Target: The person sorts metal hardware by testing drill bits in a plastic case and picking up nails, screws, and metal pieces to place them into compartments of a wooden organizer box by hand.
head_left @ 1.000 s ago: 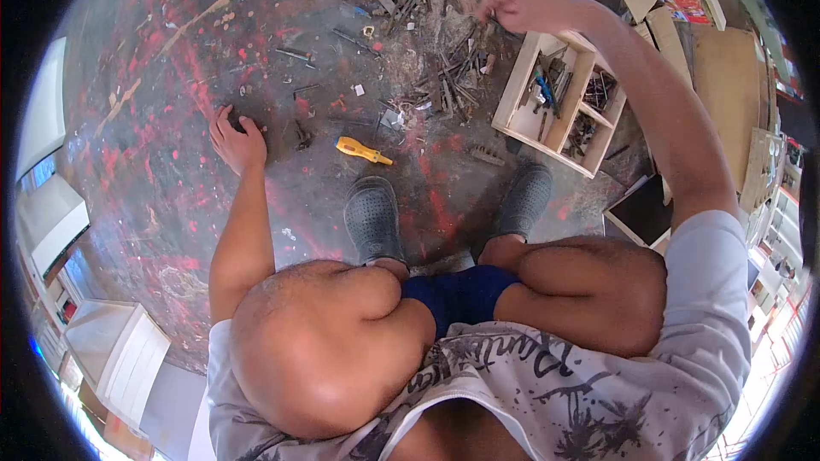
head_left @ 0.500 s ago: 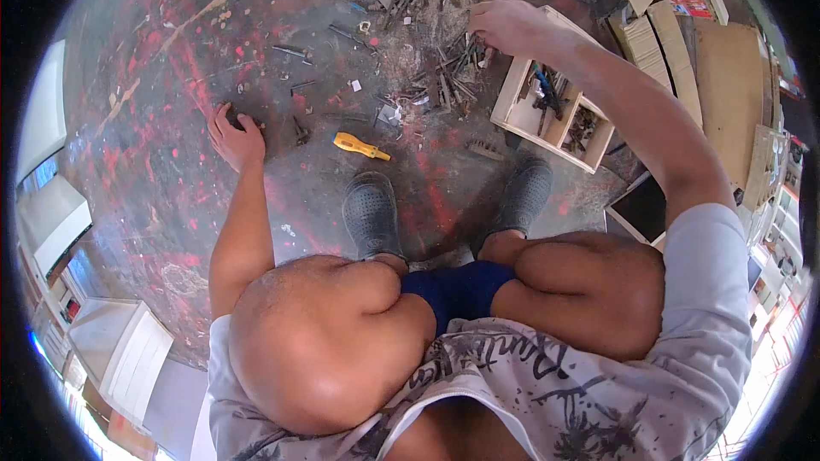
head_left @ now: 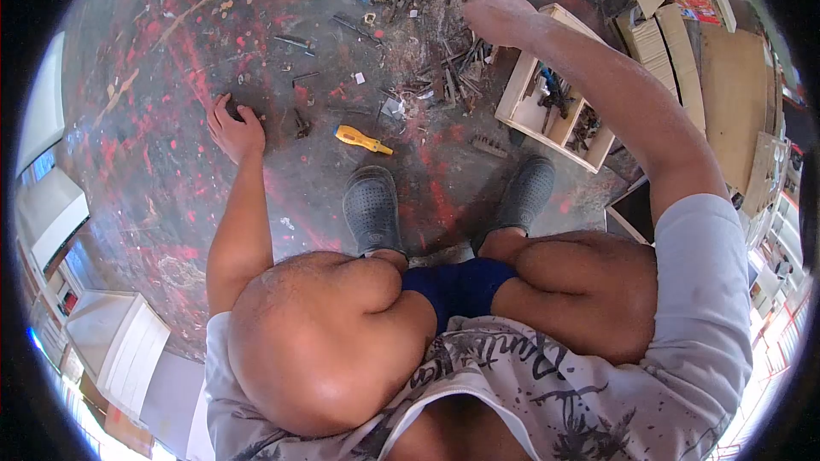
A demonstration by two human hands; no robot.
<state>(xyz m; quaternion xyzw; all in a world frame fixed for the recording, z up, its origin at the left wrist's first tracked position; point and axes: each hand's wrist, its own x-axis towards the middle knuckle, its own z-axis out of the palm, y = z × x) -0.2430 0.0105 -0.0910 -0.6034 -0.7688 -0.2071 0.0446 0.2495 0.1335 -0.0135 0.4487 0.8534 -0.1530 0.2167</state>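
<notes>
Scrap pieces (head_left: 451,84) heaped beside wooden box (head_left: 547,143), right hand (head_left: 500,19) just over them; fingers curled, tips hidden, can't tell if gripping. Left hand (head_left: 235,130) half-spread on floor (head_left: 162,179), seemingly empty. Unseen sharp ends could prick; low forearm (head_left: 615,90) could bump box.

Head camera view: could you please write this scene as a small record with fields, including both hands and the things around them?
Left hand: at the floor, fingers bent; grip unclear
Right hand: above the right side of the scattered pieces; fingertips unclear
Nearest container: wooden box with compartments, small items inside, partly behind the right forearm
Yellow tool: lying on the floor, just beyond the left shoe
Floor surface: dark, with red marks
Posture: squatting, knees apart
</notes>
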